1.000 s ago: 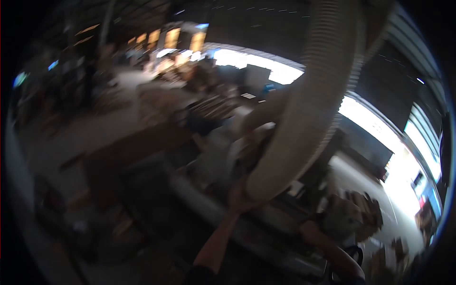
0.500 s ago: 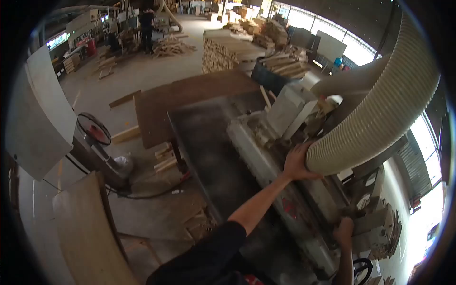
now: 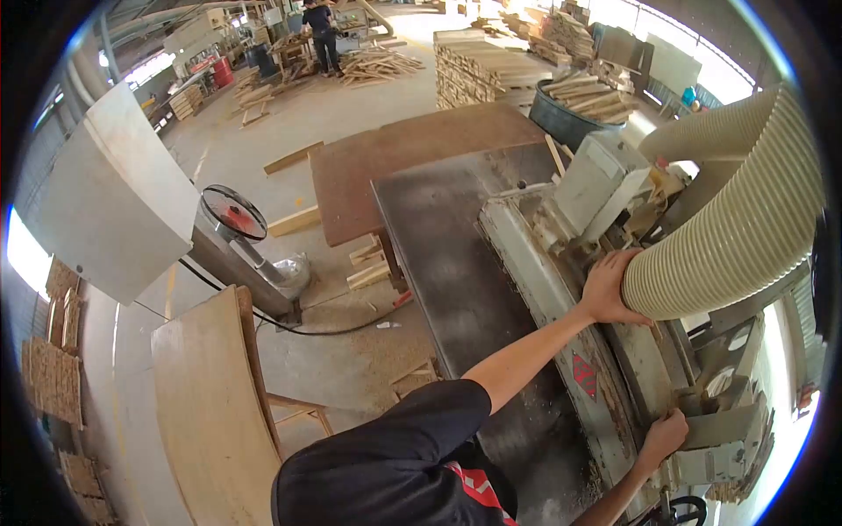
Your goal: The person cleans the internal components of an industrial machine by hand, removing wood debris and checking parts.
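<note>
My left hand [image 3: 614, 287] is wrapped against the lower end of a thick, cream ribbed hose [image 3: 715, 241], fingers and thumb curved around its near side. The hose meets a long woodworking machine [image 3: 548, 311] with a pale, worn metal body and a red marking. Lower down, my right hand [image 3: 664, 436] is closed at the machine's right side, beside a pale metal housing [image 3: 715, 465]. What its fingers hold is hidden. A dark handwheel [image 3: 688, 508] sits below that hand.
A dark metal worktable [image 3: 465, 254] extends left of the machine, with a brown board [image 3: 412, 153] behind. At left stand a grey cabinet [image 3: 123, 193], a round-framed fan [image 3: 234, 213] and a curved wooden panel [image 3: 210, 386]. Stacked timber [image 3: 474, 74] and a person [image 3: 322, 39] are farther back.
The camera view has turned, so the scene sits farther right and higher, and the picture is brighter. Both hands keep their places on the hose and at the machine's side.
</note>
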Available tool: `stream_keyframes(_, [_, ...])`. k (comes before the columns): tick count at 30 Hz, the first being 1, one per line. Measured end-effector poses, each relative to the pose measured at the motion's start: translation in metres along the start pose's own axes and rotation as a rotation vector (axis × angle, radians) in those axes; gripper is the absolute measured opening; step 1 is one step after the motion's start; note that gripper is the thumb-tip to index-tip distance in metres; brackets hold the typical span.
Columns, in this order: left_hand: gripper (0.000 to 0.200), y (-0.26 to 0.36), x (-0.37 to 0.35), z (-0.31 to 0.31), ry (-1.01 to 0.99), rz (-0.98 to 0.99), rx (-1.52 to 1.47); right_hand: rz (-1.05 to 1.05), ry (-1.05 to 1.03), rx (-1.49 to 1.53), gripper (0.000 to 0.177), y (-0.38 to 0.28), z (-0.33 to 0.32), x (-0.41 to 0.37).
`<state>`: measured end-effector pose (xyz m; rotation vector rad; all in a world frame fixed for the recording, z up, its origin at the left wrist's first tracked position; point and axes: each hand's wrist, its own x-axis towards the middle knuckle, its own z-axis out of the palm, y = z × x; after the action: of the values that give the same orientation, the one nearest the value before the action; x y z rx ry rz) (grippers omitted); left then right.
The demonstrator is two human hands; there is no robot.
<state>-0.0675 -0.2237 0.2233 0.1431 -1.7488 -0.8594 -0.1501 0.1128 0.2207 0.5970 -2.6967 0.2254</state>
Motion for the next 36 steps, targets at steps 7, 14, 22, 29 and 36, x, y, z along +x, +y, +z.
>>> stream_keyframes(7, [0.128, 0.003, 0.003, -0.003, -0.001, 0.026, 0.021, -0.041, -0.092, -0.071, 0.014, -0.020, -0.034, -0.001])
stream_keyframes(14, [0.113, 0.006, 0.005, 0.001, 0.050, 0.010, 0.063, -0.396, -0.159, -0.050, 0.023, 0.012, -0.030, 0.025])
stream_keyframes(22, [0.107, -0.012, -0.007, 0.015, 0.016, 0.098, -0.019, -0.270, -0.363, -0.262, 0.021, 0.013, -0.041, 0.027])
stream_keyframes(29, [0.108, -0.013, -0.004, 0.011, 0.020, 0.093, 0.086, -0.349, -0.503, -0.167, 0.014, 0.014, -0.049, 0.047])
stream_keyframes(36, [0.112, -0.005, -0.005, 0.007, 0.001, 0.028, -0.016, -0.378, -0.532, -0.346, 0.016, 0.014, -0.044, 0.054])
